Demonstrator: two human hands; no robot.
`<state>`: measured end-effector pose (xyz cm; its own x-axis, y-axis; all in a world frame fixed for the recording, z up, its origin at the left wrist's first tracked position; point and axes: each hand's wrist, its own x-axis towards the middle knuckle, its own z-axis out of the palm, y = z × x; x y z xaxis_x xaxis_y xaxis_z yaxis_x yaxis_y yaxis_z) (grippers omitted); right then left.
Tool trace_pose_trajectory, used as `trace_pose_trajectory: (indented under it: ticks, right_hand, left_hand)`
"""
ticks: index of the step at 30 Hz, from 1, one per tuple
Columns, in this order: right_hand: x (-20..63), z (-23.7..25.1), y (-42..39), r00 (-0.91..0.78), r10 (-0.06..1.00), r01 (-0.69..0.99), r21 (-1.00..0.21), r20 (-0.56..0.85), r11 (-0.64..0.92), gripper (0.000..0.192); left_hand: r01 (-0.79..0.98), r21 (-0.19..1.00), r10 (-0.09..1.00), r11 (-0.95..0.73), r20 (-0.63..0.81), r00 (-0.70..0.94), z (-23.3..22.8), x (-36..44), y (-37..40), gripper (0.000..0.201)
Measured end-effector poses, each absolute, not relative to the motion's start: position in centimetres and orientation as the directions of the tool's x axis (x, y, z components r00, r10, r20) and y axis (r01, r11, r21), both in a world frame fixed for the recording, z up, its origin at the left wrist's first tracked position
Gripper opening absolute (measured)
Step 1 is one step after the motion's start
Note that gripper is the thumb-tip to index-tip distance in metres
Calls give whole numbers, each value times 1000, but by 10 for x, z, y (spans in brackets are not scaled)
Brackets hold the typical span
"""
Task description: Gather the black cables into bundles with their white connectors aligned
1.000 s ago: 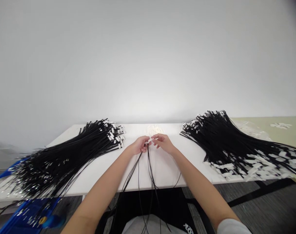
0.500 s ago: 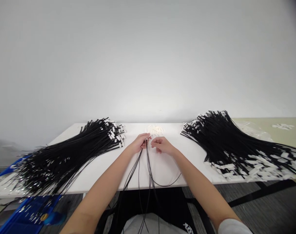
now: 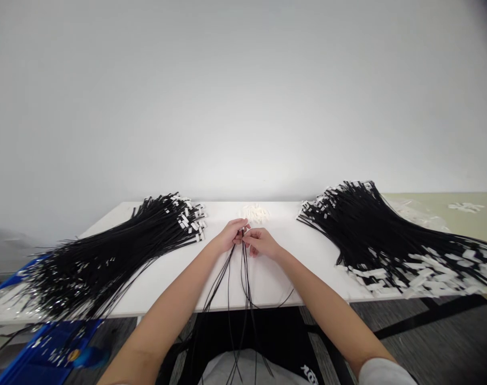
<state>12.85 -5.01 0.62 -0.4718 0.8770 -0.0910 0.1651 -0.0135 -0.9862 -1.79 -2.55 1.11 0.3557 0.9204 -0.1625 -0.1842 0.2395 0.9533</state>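
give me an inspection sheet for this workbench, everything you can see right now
Surface: white table, bare in the middle strip.
Job's things: a few black cables pinched at their top ends, trailing off the near edge.
Clutter: small white parts heap behind the hands.
Grippers: left hand closed on the black cables; right hand pinching at the same ends, exact hold unclear.
Cables: left cable pile and right cable pile, both with white tags.
Surroundings: blue crate lower left, beige table at right, plain wall.
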Motion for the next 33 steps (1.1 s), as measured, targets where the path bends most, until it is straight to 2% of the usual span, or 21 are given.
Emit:
trace_pose_trajectory:
  ticks: [5, 9, 15, 17, 19, 22, 26, 30, 33]
  right_hand:
    - [129, 8, -50, -436, 893, 186, -982, -110, -30, 16]
    - [130, 8, -48, -417, 899, 135, -987, -132, -82, 15]
    - [141, 19, -48, -549, 813, -118, -946, -192, -303, 24]
    - [147, 27, -48, -580, 799, -231, -908, -160, -350, 28]
    - [153, 34, -47, -572, 813, -365, -855, -106, -368, 23]
    - [162, 40, -42, -468, 883, -577, -748, -25, -327, 16]
    - [173, 40, -32, -189, 982, -756, -636, -14, -155, 17]
    - [179, 40, -26, -12, 999, -818, -574, -43, -35, 28]
    - [178, 37, -23, 99, 990, -776, -631, -95, 17, 28]
  left_hand:
    - [-177, 954, 926, 243, -173, 336, 12, -18, -26, 33]
    - [-165, 957, 935, 237, -179, 306, 15, -19, -25, 35]
    - [-142, 962, 947, 233, -191, 260, 15, -22, -23, 36]
    - [-140, 960, 948, 241, -202, 247, 15, -23, -23, 36]
    - [-142, 958, 948, 249, -211, 237, 15, -23, -22, 36]
    - [-144, 954, 947, 261, -224, 229, 15, -24, -20, 35]
    - [-140, 953, 947, 269, -235, 216, 12, -24, -18, 33]
    - [-127, 956, 951, 263, -235, 201, 11, -24, -17, 32]
    - [-116, 960, 951, 255, -227, 208, 12, -25, -18, 33]
